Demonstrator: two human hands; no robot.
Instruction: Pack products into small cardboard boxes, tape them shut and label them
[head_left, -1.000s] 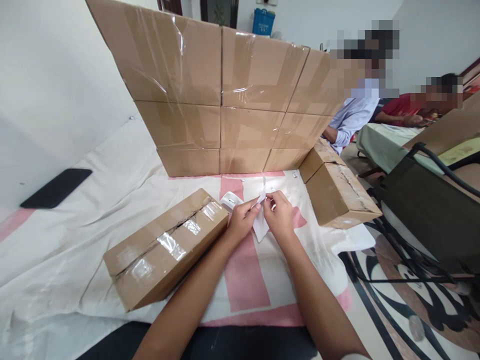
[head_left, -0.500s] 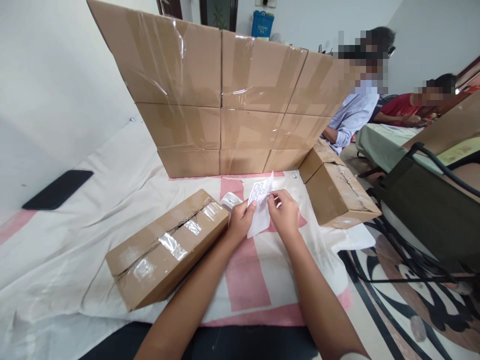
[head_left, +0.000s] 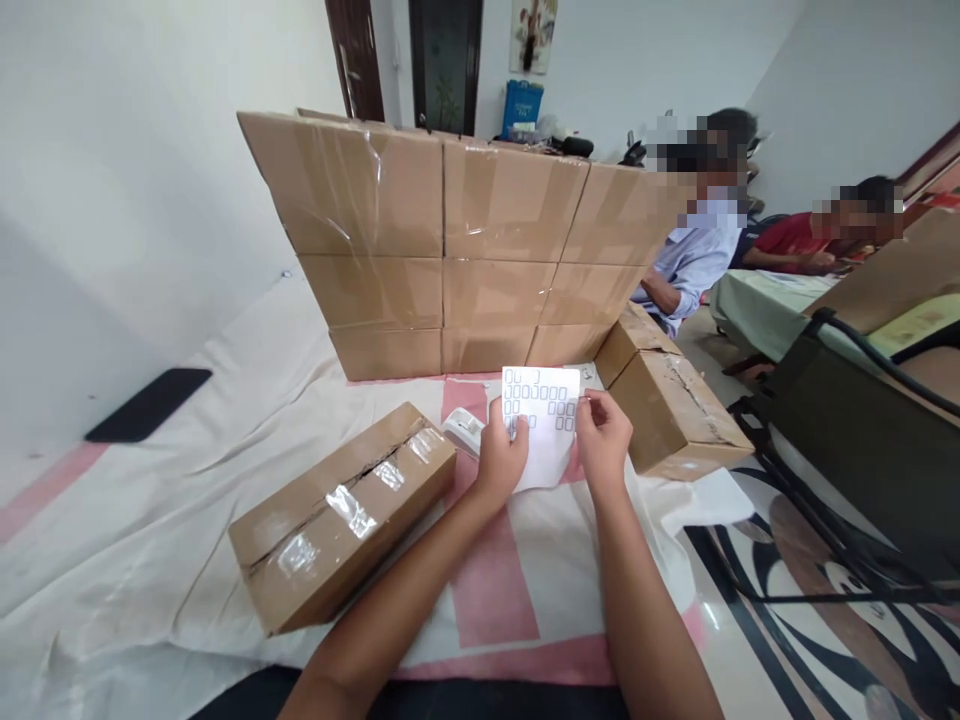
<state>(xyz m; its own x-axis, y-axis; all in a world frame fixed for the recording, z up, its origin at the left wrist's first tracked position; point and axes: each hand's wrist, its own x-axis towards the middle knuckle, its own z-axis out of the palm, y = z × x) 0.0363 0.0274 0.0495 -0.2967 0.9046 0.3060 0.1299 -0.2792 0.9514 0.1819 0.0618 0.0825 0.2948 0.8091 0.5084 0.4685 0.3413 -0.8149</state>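
Note:
A white sticker sheet (head_left: 546, 425) printed with rows of small dark-outlined rectangles is held up flat in front of me. My left hand (head_left: 500, 462) grips its lower left side with the thumb on its face. My right hand (head_left: 603, 444) pinches its right edge near the top. Just left of my left hand lies a small white device (head_left: 463, 431) on the cloth. A taped brown carton (head_left: 341, 512) lies on the cloth to the left of my forearms.
A wall of stacked brown cartons (head_left: 457, 250) stands behind the sheet, and another carton (head_left: 670, 405) sits at the right. A black phone (head_left: 148, 403) lies far left on the white and pink cloth (head_left: 172, 480). Two people sit at the back right. A dark chair (head_left: 855, 430) stands at the right.
The sheet was crumpled between both hands, then turned and opened out until its printed face is towards me. The view has tilted upward, so more of the room behind shows.

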